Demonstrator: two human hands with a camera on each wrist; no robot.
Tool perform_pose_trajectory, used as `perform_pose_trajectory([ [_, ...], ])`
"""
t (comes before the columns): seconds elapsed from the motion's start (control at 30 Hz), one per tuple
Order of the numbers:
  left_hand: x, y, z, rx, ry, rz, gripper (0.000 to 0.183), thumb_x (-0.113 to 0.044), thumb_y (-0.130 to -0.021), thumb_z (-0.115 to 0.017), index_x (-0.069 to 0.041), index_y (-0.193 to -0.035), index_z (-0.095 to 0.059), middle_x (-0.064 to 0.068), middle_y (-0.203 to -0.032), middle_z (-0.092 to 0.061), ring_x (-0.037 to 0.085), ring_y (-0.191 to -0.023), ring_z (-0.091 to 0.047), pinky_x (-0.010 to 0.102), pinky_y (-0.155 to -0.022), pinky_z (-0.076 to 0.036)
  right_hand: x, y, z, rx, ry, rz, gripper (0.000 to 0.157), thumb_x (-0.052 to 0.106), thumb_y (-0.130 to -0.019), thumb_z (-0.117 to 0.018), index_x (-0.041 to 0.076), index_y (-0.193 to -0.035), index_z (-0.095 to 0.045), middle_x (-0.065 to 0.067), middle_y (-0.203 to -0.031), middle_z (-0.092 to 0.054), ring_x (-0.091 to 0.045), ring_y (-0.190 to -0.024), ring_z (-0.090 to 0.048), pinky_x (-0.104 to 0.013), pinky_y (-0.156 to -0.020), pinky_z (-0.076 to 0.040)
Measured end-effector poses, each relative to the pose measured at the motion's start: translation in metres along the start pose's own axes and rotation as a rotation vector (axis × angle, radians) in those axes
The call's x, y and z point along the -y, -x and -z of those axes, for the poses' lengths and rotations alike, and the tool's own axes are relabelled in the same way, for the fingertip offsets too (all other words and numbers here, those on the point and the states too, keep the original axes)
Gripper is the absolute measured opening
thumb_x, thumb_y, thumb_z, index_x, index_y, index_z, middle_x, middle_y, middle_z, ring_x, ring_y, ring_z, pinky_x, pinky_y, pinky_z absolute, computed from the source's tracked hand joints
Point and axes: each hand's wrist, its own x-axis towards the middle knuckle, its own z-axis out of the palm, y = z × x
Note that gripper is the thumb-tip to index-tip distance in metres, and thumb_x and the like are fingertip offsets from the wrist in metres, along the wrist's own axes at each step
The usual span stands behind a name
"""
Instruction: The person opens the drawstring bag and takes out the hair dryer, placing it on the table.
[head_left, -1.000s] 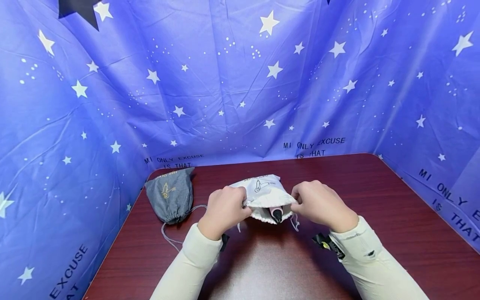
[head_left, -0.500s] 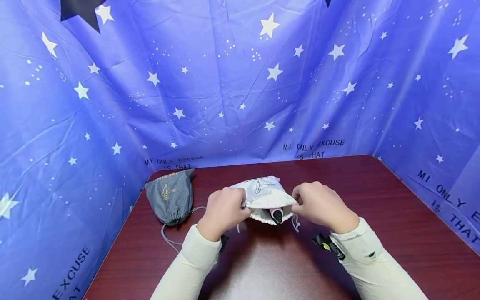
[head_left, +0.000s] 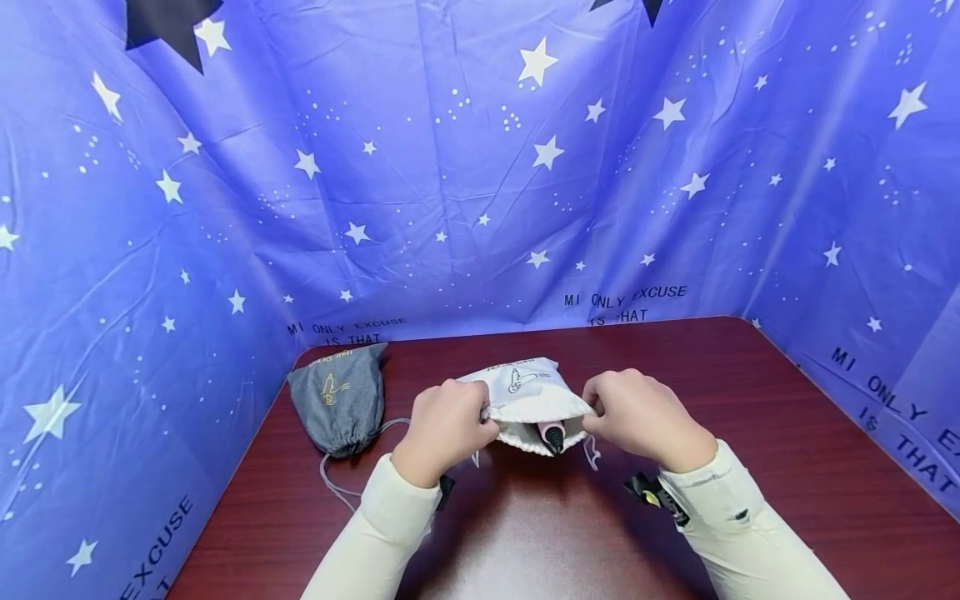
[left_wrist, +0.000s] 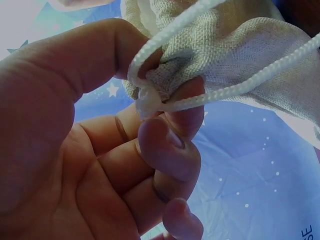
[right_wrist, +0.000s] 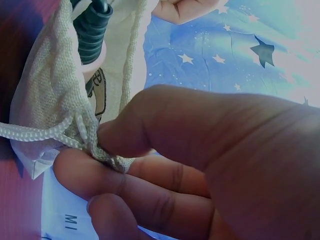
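Note:
A white drawstring bag (head_left: 543, 405) with a hair dryer print lies at the table's middle, its mouth facing the person and gaping. Inside the mouth shows the pink end of a hair dryer with a ribbed black cord sleeve (head_left: 554, 437); the rest is hidden in the cloth. My left hand (head_left: 447, 423) pinches the left corner of the bag's rim between thumb and index finger, beside the knotted white cord (left_wrist: 240, 90). At the opposite corner, my right hand (head_left: 645, 415) pinches the hem the same way, with the cord loop (right_wrist: 35, 132) hanging close by.
A grey drawstring bag (head_left: 339, 400), printed in gold, lies on the left of the dark red table (head_left: 750, 392), its cord (head_left: 330, 483) trailing toward the left forearm. Blue star-patterned cloth (head_left: 442, 183) stands around the table's back and sides.
Both hands keep their pinch on the white bag's mouth, which stays spread. The whole scene sits slightly lower in the head view; little else differs.

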Motion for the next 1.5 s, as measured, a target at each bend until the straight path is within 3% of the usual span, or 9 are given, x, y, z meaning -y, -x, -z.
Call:
perform_pose_trajectory([
  [1.5, 0.003, -0.001, 0.0, 0.014, -0.013, 0.032, 0.025, -0.024, -0.073, -0.075, -0.025, -0.066, -0.052, -0.011, -0.054, -0.048, 0.013, -0.052, -0.047, 0.035, -0.046, -0.035, -0.012, -0.001, 0.001, -0.01, 0.03, -0.021, 0.013, 0.024, -0.075, -0.074, 0.032, -0.07, -0.064, 0.011, -0.06, -0.053, -0.013, -0.06, -0.051, -0.035, -0.049, -0.037],
])
